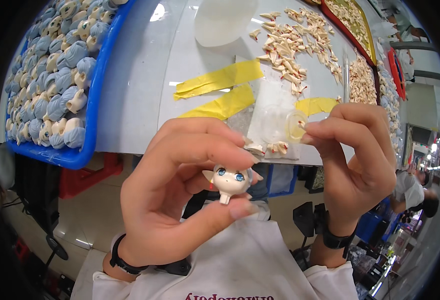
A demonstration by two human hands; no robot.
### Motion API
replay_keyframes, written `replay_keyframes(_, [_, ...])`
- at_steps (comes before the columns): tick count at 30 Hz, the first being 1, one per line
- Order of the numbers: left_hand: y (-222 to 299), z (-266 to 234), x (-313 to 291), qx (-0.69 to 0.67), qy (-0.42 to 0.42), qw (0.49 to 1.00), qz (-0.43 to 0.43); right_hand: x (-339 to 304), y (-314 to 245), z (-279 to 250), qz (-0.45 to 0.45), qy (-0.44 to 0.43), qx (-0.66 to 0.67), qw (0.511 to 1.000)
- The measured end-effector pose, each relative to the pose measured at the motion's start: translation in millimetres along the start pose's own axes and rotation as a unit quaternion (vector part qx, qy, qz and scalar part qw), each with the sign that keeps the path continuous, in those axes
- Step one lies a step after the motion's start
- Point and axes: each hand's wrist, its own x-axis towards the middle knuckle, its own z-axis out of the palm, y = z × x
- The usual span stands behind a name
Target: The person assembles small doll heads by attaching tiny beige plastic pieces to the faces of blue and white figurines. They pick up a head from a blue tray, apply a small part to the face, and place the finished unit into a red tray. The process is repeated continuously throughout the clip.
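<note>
My left hand (180, 190) is closed round a small doll head (231, 181), thumb below and fingers above. The head has painted blue eyes, a short neck peg, and a pointed ear with a red drop on its left side. My right hand (357, 150) pinches a tiny pale pointed ear piece (301, 124) with a reddish spot between thumb and forefinger. That piece is over a small round clear dish (291, 134) with something yellowish in it; whether they touch I cannot tell. Several loose ear pieces (279, 147) lie by the table's near edge.
At left stands a blue tray (87, 135) full of blue-haired doll heads. Yellow tape strips (217, 80) are stuck on the white table (140, 75). Beyond them lie a heap of ear pieces (287, 50) and a whitish round container (222, 22). More filled trays (370, 47) line the right.
</note>
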Motion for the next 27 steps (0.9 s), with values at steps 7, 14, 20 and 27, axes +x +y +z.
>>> replay_keyframes(7, [-3.0,6.3,-2.1,-0.031,0.029,0.999,-0.004,-4.4,-4.5,3.2,-0.016,0.030,0.168,0.985])
replay_keyframes(14, [2.6,15.6,-3.3,-0.001,0.059,0.998,-0.012,-16.2,-32.7,8.9,0.052,0.001,0.290,0.956])
replay_keyframes(20, [-3.1,-3.9,-11.7,0.039,0.000,0.999,0.019,-17.2,-34.9,11.0,-0.009,0.005,0.185,0.983])
replay_keyframes(27, [3.6,-5.0,-13.8,0.088,-0.018,0.994,0.059,-18.8,-34.0,10.4,-0.022,0.001,0.173,0.985])
